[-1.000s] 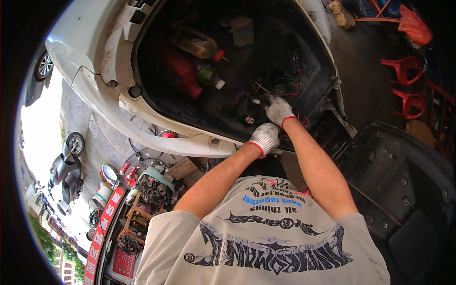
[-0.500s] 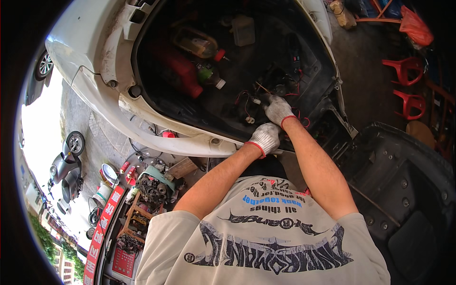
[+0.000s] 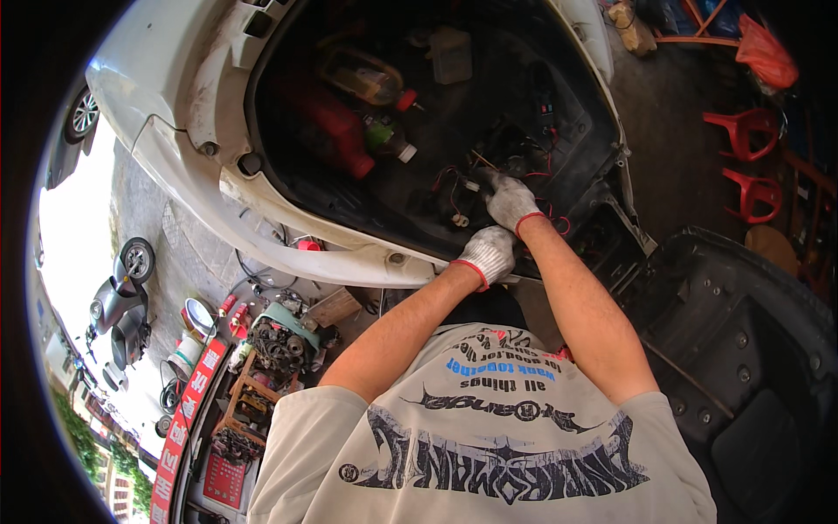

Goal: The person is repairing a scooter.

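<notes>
Both my hands wear whitish knit gloves with red cuffs, at the near side of a scooter's dark under-seat compartment (image 3: 436,105). At its near rim my left hand (image 3: 491,251) is curled closed; whatever it grips is hidden. Just beyond and to the right, my right hand (image 3: 509,201) reaches in with bent fingers among loose wires, and what they pinch cannot be made out. Left of its fingertips lie a small white connector (image 3: 472,185) on thin wires and a pale round plug (image 3: 460,220). Red wire (image 3: 559,225) loops by the right cuff.
Inside the compartment lie a red bottle (image 3: 345,144), a clear bottle with a red cap (image 3: 362,77), a small green-labelled bottle (image 3: 384,137) and a translucent box (image 3: 451,55). The tipped-back black seat (image 3: 742,349) is at right. Loose parts (image 3: 279,341) crowd the lower left.
The view has shifted very slightly. Both hands stay in the same places, with no visible change in what they touch.
</notes>
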`<state>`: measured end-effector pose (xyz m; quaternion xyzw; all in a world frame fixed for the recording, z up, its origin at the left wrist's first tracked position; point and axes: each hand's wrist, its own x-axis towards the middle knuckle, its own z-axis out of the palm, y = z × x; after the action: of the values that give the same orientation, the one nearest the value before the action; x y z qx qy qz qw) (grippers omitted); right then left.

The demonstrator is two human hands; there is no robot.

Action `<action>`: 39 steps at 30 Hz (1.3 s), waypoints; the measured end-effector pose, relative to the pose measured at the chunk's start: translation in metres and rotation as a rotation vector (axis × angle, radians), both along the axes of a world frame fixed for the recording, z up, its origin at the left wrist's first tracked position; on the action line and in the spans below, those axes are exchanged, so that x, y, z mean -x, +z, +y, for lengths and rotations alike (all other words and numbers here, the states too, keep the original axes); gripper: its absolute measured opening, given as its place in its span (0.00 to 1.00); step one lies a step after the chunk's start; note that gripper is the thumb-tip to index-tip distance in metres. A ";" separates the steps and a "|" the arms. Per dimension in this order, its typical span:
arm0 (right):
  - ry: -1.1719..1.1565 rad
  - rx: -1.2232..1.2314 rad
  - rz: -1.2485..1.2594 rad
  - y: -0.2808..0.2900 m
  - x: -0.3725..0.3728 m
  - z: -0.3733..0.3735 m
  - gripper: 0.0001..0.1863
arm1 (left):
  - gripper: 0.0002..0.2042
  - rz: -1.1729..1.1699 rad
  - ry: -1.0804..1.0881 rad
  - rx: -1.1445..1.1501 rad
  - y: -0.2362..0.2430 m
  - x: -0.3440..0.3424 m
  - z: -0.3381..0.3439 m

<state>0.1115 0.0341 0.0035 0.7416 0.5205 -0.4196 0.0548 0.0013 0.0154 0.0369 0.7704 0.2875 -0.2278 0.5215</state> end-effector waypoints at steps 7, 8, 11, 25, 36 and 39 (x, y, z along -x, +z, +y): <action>0.014 -0.035 -0.078 0.001 0.004 0.001 0.30 | 0.14 -0.002 0.069 0.018 -0.005 0.001 -0.003; 0.014 -0.034 -0.078 -0.001 0.003 0.001 0.30 | 0.15 -0.006 0.071 0.017 -0.005 0.000 -0.003; 0.011 -0.018 -0.076 -0.003 0.003 0.001 0.31 | 0.15 -0.017 0.033 -0.006 -0.003 0.001 -0.002; 0.022 -0.032 -0.025 0.003 0.004 0.002 0.29 | 0.15 0.015 0.071 0.031 0.004 0.002 0.002; 0.002 0.028 0.071 0.020 0.008 0.014 0.22 | 0.14 -0.013 0.081 0.024 -0.006 0.002 -0.004; -0.004 0.012 0.075 0.019 0.008 0.012 0.21 | 0.15 -0.002 0.070 0.020 -0.004 0.002 -0.003</action>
<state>0.1036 0.0465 0.0229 0.7260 0.5182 -0.4505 0.0388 -0.0004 0.0128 0.0330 0.7548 0.3115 -0.2116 0.5371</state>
